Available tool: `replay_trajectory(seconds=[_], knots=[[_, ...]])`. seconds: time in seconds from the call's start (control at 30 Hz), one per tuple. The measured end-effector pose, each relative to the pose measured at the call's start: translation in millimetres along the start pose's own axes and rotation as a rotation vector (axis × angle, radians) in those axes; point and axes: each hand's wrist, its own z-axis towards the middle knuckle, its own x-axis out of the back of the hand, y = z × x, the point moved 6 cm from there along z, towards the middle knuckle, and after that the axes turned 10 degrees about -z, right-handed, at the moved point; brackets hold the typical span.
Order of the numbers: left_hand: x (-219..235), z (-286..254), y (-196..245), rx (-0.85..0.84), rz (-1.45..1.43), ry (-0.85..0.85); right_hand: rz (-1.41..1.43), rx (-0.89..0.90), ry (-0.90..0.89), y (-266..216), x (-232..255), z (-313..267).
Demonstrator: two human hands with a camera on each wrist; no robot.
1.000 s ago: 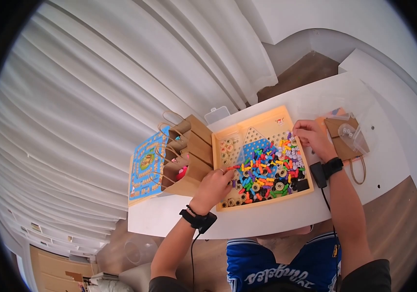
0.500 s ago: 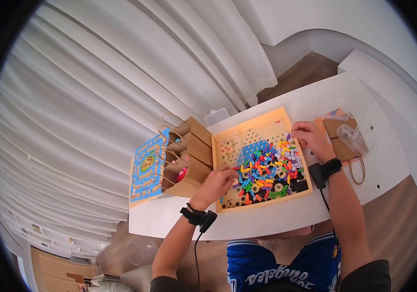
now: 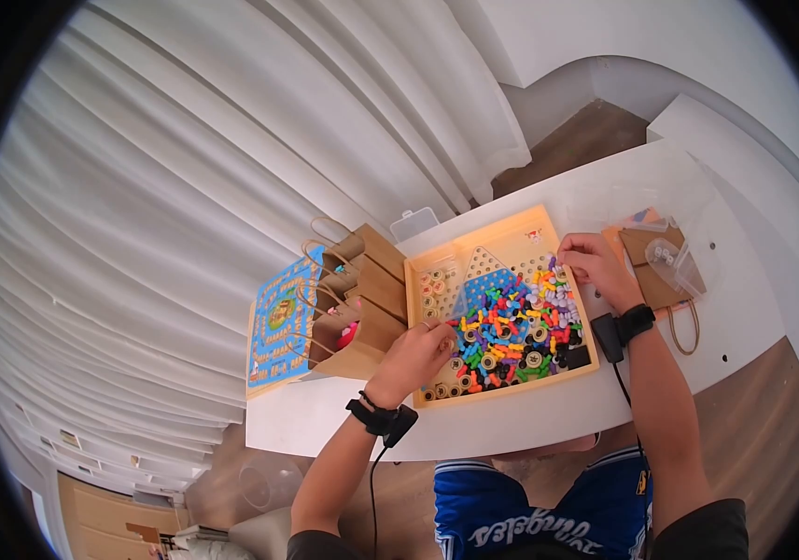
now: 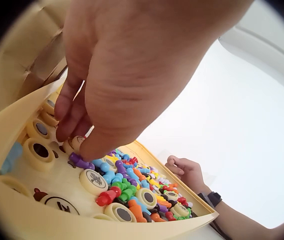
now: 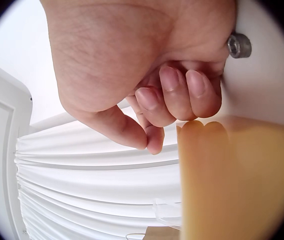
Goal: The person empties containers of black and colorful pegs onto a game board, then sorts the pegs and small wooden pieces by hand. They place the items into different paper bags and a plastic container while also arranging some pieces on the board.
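A shallow pale-yellow tray (image 3: 516, 233) holds a heap of small coloured pegs (image 3: 511, 322) mixed with round Chinese chess pieces (image 3: 534, 360). My left hand (image 3: 411, 359) reaches over the tray's left side. In the left wrist view its thumb and fingers pinch a round chess piece (image 4: 76, 143), partly hidden by them. A purple peg (image 4: 81, 161) lies just below the thumb. My right hand (image 3: 597, 264) is at the tray's right rim. In the right wrist view its fingers (image 5: 197, 84) are curled in beside the tray wall, thumb and index meeting, nothing visible between them.
Brown paper bags (image 3: 383, 289) stand against the tray's left side, before a blue printed board (image 3: 278, 313). A flat brown paper bag (image 3: 644, 250) and a clear plastic container (image 3: 696, 271) lie to the right. A clear box (image 3: 415, 222) is behind the tray.
My left hand has shifted slightly over the tray's left side, and the pale chess piece seen by its fingertips half a second ago is now covered. My right hand stays at the rim.
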Motion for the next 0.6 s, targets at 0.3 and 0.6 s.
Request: replay_trajectory(seconds=[0.3, 0.6], knots=[[2.5, 2.6, -1.5, 0.024, 0.012, -0.023, 0.002, 0.007, 0.003, -0.5, -0.2, -0.4], [-0.3, 3.5, -1.9, -0.027, 0.103, -0.023, -0.009, 0.006, 0.004, 1.2, 0.9, 0.6]])
